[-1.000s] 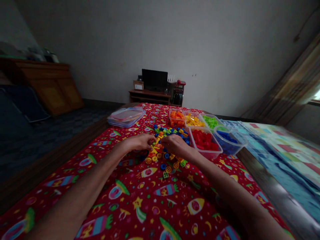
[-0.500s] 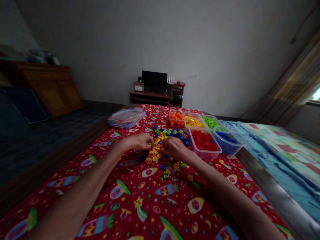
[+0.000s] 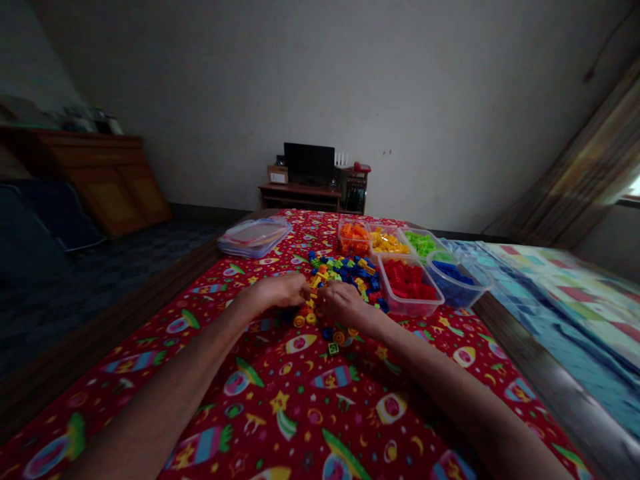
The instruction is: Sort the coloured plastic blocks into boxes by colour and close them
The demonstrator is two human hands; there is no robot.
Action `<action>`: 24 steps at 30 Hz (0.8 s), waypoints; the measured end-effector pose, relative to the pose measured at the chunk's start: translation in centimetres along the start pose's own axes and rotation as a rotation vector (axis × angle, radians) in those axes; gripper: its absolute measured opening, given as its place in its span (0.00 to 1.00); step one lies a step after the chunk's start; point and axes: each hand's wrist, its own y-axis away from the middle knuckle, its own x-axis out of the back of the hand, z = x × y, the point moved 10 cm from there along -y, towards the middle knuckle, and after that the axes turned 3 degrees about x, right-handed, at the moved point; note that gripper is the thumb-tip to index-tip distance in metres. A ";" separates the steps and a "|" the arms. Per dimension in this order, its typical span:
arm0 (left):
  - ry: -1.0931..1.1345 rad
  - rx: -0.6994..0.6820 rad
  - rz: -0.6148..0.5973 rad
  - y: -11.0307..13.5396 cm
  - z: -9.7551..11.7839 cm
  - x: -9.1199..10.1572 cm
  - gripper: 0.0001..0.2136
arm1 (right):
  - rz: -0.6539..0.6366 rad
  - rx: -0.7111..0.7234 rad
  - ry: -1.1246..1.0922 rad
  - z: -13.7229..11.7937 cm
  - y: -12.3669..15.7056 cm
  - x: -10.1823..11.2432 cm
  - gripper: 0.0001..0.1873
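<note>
In the head view, the left hand (image 3: 277, 293) and the right hand (image 3: 345, 303) rest on the table's red cloth (image 3: 300, 407). Their fingers curl inward and meet at the near edge of the brick pile (image 3: 345, 268), though whether either hand grips a piece I cannot tell. Just right of the pile stand the red tub (image 3: 410, 283) and the blue tub (image 3: 456, 277), with the orange tub (image 3: 353, 235), yellow tub (image 3: 387, 241) and green tub (image 3: 421, 243) behind, and the lid stack (image 3: 255, 235) lies well apart to the left.
</note>
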 end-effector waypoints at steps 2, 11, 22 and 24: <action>0.017 -0.006 0.009 -0.2 -0.7 0.0 0.09 | -0.016 -0.027 -0.053 0.3 -0.2 0.7 0.04; 0.152 -0.043 0.073 -0.9 -2.0 1.0 0.11 | -0.153 -0.221 -0.450 2.6 -1.2 2.2 0.08; 0.815 0.112 0.122 -1.5 -2.5 0.6 0.19 | -0.047 -0.224 -0.391 4.0 -0.9 2.8 0.10; 0.891 0.082 0.124 -1.5 -1.6 0.8 0.20 | 0.027 -0.224 -0.408 4.0 -0.9 3.8 0.11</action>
